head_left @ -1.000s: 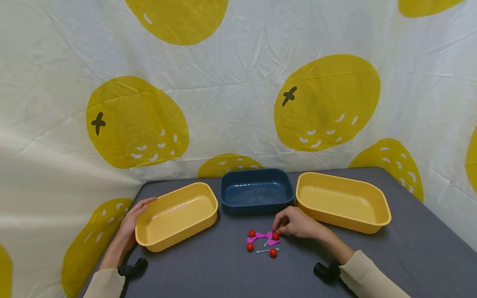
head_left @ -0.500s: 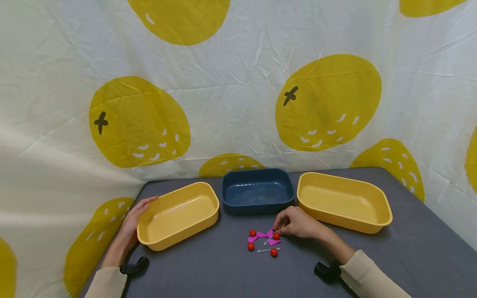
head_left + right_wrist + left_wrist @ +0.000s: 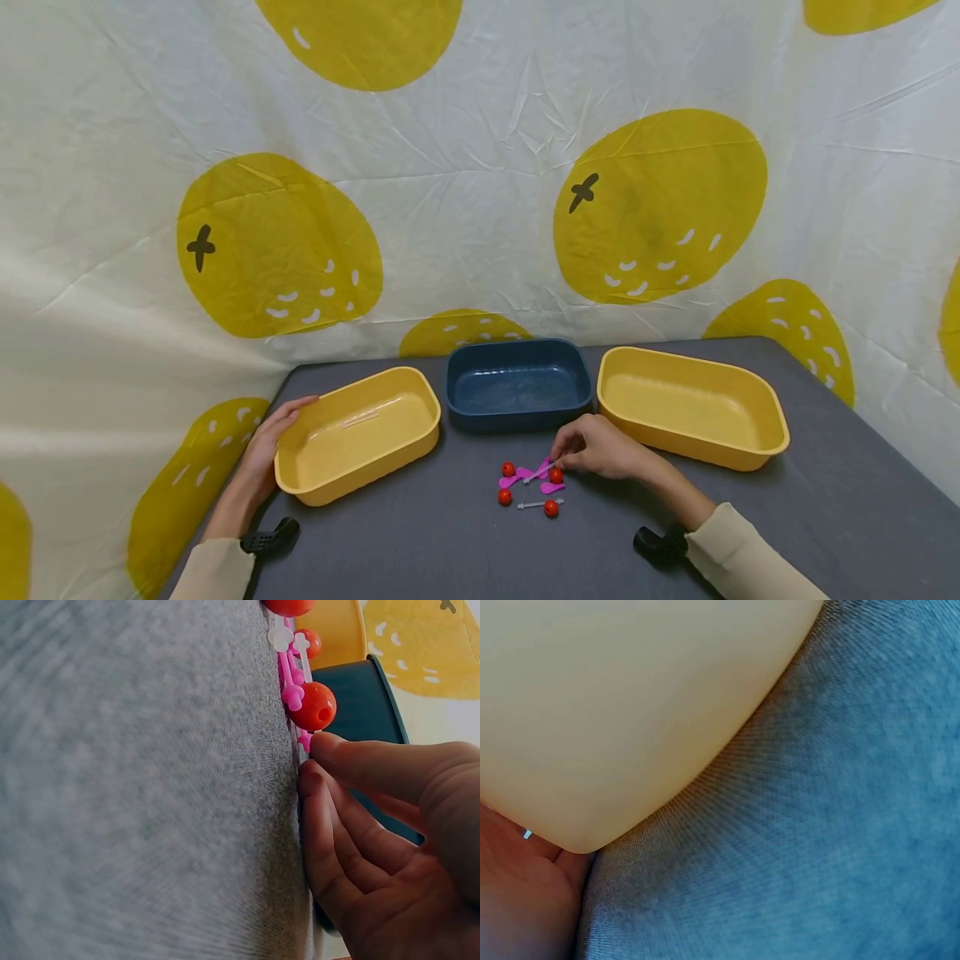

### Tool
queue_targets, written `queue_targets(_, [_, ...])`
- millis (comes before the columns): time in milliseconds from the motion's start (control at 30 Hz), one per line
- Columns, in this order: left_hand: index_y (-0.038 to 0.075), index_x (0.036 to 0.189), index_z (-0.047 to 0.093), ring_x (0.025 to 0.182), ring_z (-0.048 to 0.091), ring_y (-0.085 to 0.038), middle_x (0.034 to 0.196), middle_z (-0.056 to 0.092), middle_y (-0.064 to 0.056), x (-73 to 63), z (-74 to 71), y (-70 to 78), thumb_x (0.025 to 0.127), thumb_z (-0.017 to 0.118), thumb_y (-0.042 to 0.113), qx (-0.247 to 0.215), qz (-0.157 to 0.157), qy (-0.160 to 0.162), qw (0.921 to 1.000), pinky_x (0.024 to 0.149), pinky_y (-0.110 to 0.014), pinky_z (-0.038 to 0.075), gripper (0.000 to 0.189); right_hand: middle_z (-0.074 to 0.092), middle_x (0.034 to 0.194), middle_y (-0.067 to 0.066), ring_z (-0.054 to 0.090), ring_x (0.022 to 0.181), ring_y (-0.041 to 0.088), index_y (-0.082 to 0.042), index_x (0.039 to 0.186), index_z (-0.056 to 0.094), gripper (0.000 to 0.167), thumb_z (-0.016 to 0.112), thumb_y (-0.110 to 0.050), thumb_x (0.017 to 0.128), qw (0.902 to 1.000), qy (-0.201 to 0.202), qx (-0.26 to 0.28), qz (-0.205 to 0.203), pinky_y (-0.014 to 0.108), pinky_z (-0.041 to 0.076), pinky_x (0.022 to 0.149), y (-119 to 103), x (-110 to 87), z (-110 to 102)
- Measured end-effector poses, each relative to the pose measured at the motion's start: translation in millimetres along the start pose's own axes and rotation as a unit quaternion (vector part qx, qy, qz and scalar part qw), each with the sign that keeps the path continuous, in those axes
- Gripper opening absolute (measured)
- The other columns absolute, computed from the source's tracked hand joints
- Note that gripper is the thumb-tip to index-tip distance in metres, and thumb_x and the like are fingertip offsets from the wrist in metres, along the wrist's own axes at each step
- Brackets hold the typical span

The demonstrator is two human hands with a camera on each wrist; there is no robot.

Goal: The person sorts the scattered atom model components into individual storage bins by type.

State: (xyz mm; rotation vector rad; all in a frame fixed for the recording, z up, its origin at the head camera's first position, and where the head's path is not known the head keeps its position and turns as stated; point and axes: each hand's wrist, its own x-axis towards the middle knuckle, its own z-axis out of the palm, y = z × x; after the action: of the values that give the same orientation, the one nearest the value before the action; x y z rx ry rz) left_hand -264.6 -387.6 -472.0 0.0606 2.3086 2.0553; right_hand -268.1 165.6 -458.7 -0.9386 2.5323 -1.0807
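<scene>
My left hand rests along the outer left end of a yellow plastic bin, its fingertips at the rim. In the left wrist view part of the palm shows beside the bin's pale wall. My right hand pinches the near end of a thin grey plastic stick with knobbed ends, low over the table. Just by its fingertips sits a red bead with a hole. Around it lie several pink plastic pieces, more red beads and another grey stick.
A dark blue bin stands at the back middle, and a second yellow bin stands right of it, behind my right forearm. Thin pale sticks lie inside the left bin. A patterned curtain hangs behind the grey table.
The grey stick at my right fingertips has shifted slightly away from me and swung to a flatter angle. My left hand and the bins keep their places.
</scene>
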Motion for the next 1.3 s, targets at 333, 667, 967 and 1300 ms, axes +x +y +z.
queue_targets(333, [0.006,0.16,0.035,0.125,0.053,0.004,0.157,0.041,-0.003,0.8,-0.4,0.5,0.114,0.032,0.039,0.007,-0.006,0.0,1.0,0.1,-0.014,0.048,0.057,0.073,0.086,-0.004,0.058,0.07,0.005,-0.013,0.093,0.077,0.002,0.076,-0.013,0.093,0.9997,0.014,0.018,0.007,0.021,0.05,0.063,0,-1.0,-1])
queue_targets(667, [0.007,0.16,0.035,0.126,0.053,0.003,0.159,0.039,-0.005,1.3,-0.5,0.2,0.114,0.032,0.04,0.006,-0.007,0.0,1.0,0.1,-0.013,0.048,0.056,0.073,0.086,-0.001,0.063,0.074,0.008,-0.01,0.097,0.076,0.006,0.074,-0.015,0.095,0.9984,0.033,0.042,0.018,0.022,0.056,0.067,1,-0.5,-2])
queue_targets(967, [0.006,0.16,0.035,0.126,0.053,0.005,0.153,0.044,0.003,0.1,-0.2,0.1,0.114,0.032,0.038,0.002,-0.001,0.0,1.0,0.101,-0.013,0.048,0.056,0.073,0.086,-0.002,0.064,0.075,0.01,-0.011,0.098,0.077,0.007,0.074,-0.016,0.096,0.9978,0.038,0.049,0.022,0.022,0.056,0.07,-4,-0.4,-5])
queue_targets(1300, [0.004,0.159,0.034,0.125,0.055,0.003,0.145,0.049,0.011,-0.4,0.4,-0.3,0.114,0.032,0.038,-0.001,0.004,-0.005,1.0,0.1,-0.014,0.049,0.056,0.073,0.088,0.001,0.064,0.078,0.012,-0.006,0.102,0.077,0.013,0.074,-0.017,0.096,0.9974,0.039,0.059,0.015,0.022,0.055,0.073,-11,0.4,-6])
